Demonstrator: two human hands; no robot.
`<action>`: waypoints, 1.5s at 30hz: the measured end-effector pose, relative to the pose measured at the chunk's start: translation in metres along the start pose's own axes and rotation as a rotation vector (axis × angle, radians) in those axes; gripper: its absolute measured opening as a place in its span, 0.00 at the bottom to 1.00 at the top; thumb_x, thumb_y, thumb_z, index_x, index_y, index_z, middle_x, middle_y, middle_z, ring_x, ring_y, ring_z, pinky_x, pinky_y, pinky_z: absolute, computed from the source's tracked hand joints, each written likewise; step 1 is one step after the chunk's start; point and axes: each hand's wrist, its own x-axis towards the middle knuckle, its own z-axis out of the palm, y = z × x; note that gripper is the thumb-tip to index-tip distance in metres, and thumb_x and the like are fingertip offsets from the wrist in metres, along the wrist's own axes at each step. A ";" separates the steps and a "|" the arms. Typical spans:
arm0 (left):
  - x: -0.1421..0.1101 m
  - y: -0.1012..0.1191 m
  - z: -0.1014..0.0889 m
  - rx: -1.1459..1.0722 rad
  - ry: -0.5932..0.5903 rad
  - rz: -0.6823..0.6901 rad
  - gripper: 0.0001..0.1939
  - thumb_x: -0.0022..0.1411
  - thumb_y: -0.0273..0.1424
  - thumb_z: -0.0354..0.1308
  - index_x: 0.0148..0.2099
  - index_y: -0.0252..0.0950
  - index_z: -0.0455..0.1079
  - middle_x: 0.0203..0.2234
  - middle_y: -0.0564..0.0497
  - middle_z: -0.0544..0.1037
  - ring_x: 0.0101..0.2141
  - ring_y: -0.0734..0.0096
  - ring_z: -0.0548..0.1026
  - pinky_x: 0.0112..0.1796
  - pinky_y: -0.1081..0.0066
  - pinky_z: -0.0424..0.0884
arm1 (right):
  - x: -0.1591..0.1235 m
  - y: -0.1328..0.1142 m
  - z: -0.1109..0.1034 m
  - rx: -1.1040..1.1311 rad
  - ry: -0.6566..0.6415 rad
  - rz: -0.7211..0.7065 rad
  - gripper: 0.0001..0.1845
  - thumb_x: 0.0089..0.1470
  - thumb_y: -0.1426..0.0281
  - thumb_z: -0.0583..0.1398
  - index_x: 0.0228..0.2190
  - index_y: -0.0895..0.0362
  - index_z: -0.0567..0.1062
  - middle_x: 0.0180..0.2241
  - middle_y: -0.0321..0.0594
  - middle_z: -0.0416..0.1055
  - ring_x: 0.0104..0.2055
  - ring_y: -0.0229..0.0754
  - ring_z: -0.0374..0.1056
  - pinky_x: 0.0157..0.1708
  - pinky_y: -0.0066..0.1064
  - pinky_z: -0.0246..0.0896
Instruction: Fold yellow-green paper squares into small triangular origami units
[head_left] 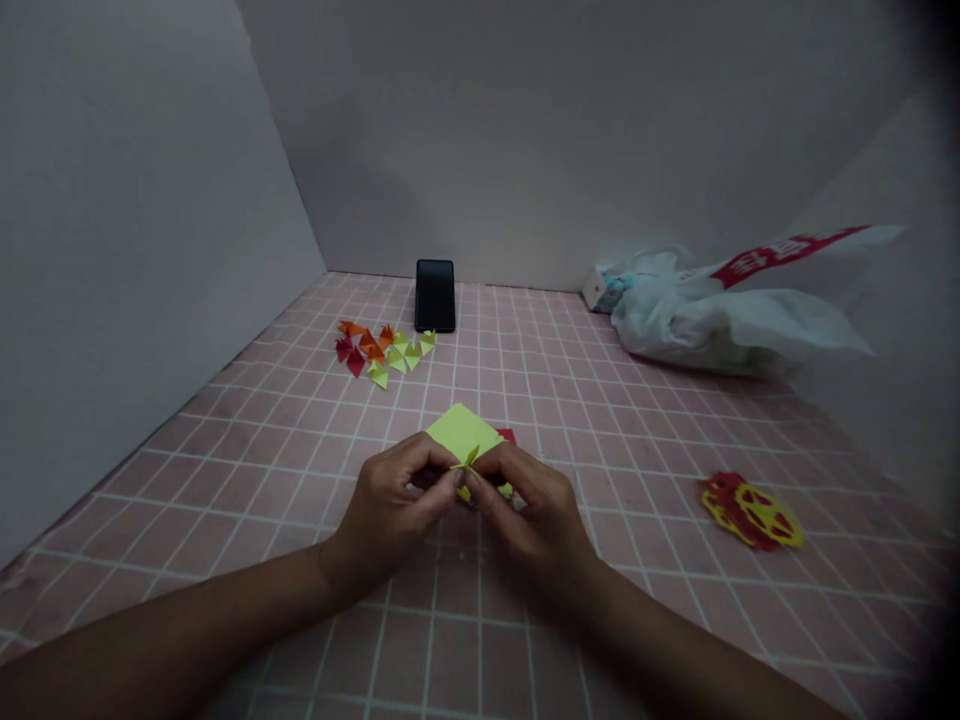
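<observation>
Between the fingertips of both hands is a small folded yellow paper (470, 459), with a narrow point sticking up. My left hand (397, 505) pinches its left side between thumb and forefinger. On the right side my right hand (534, 505) grips it the same way. Just beyond the fingers lies a square of yellow paper (461, 428), one corner pointing away from me. A bit of red paper (507, 436) shows from behind my right hand. Other yellow pieces under the hands are mostly hidden.
Several small folded paper figures in red (355, 360), orange (372, 346) and yellow (397, 358) lie at the back left. Behind them a black phone (435, 296) leans upright. A white plastic bag (675, 315) rests at the back right, and red and yellow paper cutouts (752, 512) lie on the right.
</observation>
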 end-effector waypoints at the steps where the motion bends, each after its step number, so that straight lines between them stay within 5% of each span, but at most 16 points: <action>1: 0.000 -0.001 0.000 0.003 0.003 0.000 0.05 0.60 0.25 0.57 0.31 0.35 0.70 0.25 0.53 0.74 0.27 0.75 0.73 0.29 0.76 0.69 | 0.000 0.000 0.000 0.040 -0.016 0.037 0.10 0.60 0.72 0.55 0.26 0.56 0.69 0.25 0.37 0.67 0.27 0.38 0.63 0.28 0.30 0.56; 6: 0.000 -0.004 0.001 -0.001 0.003 -0.001 0.04 0.61 0.26 0.58 0.32 0.35 0.71 0.26 0.52 0.75 0.28 0.74 0.74 0.30 0.75 0.69 | 0.000 0.001 -0.002 0.118 -0.050 0.127 0.12 0.61 0.69 0.53 0.27 0.57 0.70 0.26 0.38 0.68 0.29 0.39 0.64 0.30 0.31 0.58; 18: 0.001 0.000 0.000 0.008 0.004 0.002 0.05 0.60 0.25 0.57 0.31 0.35 0.70 0.25 0.53 0.75 0.26 0.75 0.73 0.29 0.76 0.69 | 0.001 -0.001 -0.001 0.128 -0.058 0.102 0.11 0.61 0.70 0.54 0.27 0.56 0.70 0.26 0.38 0.68 0.30 0.39 0.65 0.30 0.31 0.58; 23: 0.002 -0.002 0.000 -0.113 -0.029 -0.096 0.04 0.60 0.27 0.58 0.32 0.34 0.71 0.26 0.53 0.74 0.27 0.75 0.74 0.29 0.76 0.70 | 0.001 0.005 0.001 0.189 -0.081 0.142 0.09 0.60 0.71 0.55 0.27 0.56 0.70 0.27 0.37 0.69 0.30 0.39 0.65 0.30 0.30 0.59; 31: 0.005 -0.001 -0.004 -0.155 -0.080 -0.109 0.04 0.61 0.28 0.58 0.33 0.34 0.73 0.26 0.52 0.75 0.27 0.74 0.73 0.29 0.75 0.69 | 0.003 0.007 0.002 0.265 0.012 0.235 0.05 0.54 0.71 0.61 0.34 0.55 0.69 0.29 0.35 0.67 0.30 0.37 0.63 0.29 0.29 0.59; 36: 0.006 0.000 -0.006 -0.170 -0.143 -0.126 0.07 0.63 0.29 0.56 0.34 0.34 0.73 0.25 0.52 0.76 0.27 0.75 0.74 0.30 0.75 0.69 | 0.004 0.010 0.001 0.412 -0.110 0.334 0.10 0.57 0.66 0.59 0.26 0.56 0.69 0.26 0.37 0.68 0.29 0.38 0.63 0.29 0.30 0.59; 45: 0.007 0.002 -0.007 -0.199 -0.177 -0.108 0.09 0.63 0.32 0.57 0.35 0.32 0.75 0.27 0.50 0.77 0.29 0.71 0.75 0.32 0.74 0.70 | 0.003 0.009 0.000 0.468 -0.110 0.391 0.13 0.56 0.64 0.60 0.24 0.57 0.68 0.24 0.36 0.66 0.27 0.37 0.61 0.28 0.30 0.54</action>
